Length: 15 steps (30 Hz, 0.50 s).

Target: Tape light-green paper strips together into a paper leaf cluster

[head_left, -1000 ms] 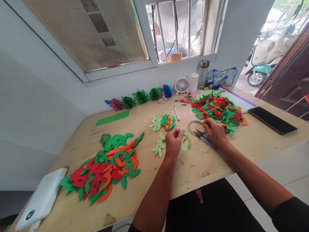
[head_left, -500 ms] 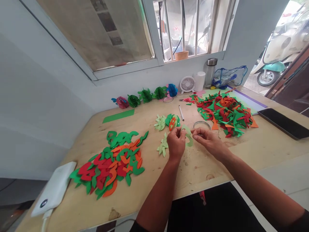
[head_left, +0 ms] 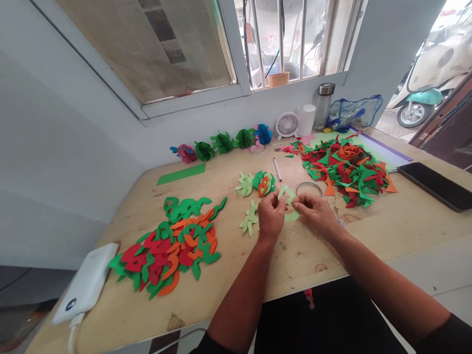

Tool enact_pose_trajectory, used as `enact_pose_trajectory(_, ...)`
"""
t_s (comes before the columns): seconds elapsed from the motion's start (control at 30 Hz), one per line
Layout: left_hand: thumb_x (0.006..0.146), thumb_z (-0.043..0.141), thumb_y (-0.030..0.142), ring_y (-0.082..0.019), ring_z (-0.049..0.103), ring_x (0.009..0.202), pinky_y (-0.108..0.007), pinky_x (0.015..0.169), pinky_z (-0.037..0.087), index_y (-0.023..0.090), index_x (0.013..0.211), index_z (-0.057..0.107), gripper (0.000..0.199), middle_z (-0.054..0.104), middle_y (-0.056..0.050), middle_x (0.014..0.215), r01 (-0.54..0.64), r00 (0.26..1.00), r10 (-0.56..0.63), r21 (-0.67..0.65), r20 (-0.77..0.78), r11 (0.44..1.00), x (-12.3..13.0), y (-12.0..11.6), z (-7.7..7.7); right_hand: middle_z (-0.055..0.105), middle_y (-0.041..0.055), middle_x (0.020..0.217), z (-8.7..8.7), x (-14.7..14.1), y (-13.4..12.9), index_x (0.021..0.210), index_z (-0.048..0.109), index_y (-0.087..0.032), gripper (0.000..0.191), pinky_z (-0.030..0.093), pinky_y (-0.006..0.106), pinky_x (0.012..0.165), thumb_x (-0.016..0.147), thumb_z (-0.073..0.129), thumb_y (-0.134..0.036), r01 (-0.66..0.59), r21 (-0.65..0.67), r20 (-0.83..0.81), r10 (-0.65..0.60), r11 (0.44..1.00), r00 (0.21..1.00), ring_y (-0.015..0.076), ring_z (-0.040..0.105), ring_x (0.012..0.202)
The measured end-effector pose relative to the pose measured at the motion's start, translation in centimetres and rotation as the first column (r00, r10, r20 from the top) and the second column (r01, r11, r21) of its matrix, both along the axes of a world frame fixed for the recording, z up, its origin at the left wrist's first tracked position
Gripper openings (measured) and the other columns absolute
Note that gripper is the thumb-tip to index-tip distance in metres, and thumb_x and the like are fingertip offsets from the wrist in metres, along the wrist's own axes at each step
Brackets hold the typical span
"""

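Note:
Between my hands is a light green paper cutout [head_left: 291, 215], curved in shape. My left hand [head_left: 272, 216] pinches its left side between thumb and fingers. On its right side, my right hand [head_left: 313, 209] closes its fingertips at the paper's edge. Just left of my left hand lie light green leafy cutouts [head_left: 250, 219], and beyond them a second light green cluster [head_left: 244, 184]. A dark green cutout stack [head_left: 264, 184] with an orange spotted piece on top sits beside that cluster. Behind my right hand rests a tape ring [head_left: 309, 189].
Red, orange and green cutouts [head_left: 173, 246] are piled at left, near a white power bank [head_left: 86, 282]. Paper scraps [head_left: 348, 169] heap at right beside a black phone [head_left: 437, 186]. A pen [head_left: 277, 169], small fan [head_left: 287, 126] and folded paper ornaments [head_left: 223, 142] stand farther back.
My right hand has come left to the paper, closing the gap between my hands. The light green cutout has turned and sits a little lower. The view has shifted slightly.

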<state>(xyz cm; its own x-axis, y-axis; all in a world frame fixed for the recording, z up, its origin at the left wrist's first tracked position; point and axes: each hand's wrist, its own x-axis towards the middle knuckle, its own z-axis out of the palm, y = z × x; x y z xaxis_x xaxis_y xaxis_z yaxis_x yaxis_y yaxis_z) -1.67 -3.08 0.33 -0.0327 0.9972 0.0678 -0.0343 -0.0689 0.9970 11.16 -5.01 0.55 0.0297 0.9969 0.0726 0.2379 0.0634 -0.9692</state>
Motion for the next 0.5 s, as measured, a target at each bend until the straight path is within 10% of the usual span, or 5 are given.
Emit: enact_pose_trajectory(0.5,0.067,0.061,0.026,-0.012,0.058,0.055,-0.022,0.055,0.044,0.014,0.061,0.063,0.014,0.068,-0.005,0.062,0.105,0.993,-0.096,-0.152,0.065,0.983,0.18,-0.57,0.83,0.06,0.0008,0.067,0.56,0.7,-0.2,0.069,0.059,-0.019,0.021,0.042,0.027,0.059,0.071,0.063,-0.04,-0.008,-0.025,-0.16,0.004,1.0,0.987,0.014,0.053,0.062)
